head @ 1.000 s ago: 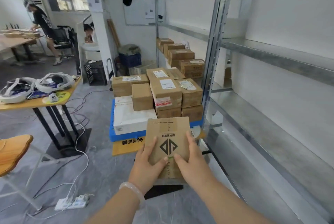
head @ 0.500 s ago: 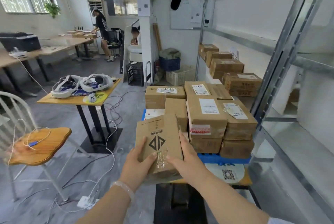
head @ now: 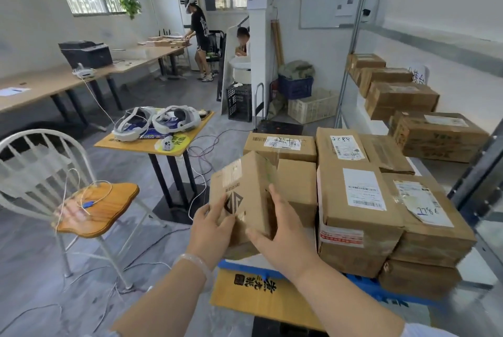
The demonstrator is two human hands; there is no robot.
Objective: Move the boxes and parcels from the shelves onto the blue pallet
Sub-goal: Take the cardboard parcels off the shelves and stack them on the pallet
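Note:
I hold a small brown cardboard box (head: 242, 192) with a black triangular logo, tilted, above the near left corner of the blue pallet (head: 364, 286). My left hand (head: 211, 225) grips its left side and my right hand (head: 283, 238) its right side. Several taped brown parcels (head: 353, 200) are stacked on the pallet just to the right of the held box. More brown boxes (head: 400, 97) sit in a row on the metal shelf (head: 446, 45) at the right.
A yellow cardboard sheet (head: 261, 301) lies under the pallet's near edge. A small yellow table (head: 190, 135) with headsets stands left of the pallet, a white chair (head: 98, 206) nearer left. Cables trail on the floor. Crates (head: 310, 106) and two people are at the back.
I have stepped closer to the pallet, and the view has turned left. The held box has risen and tilted, now over the pallet's near left corner.

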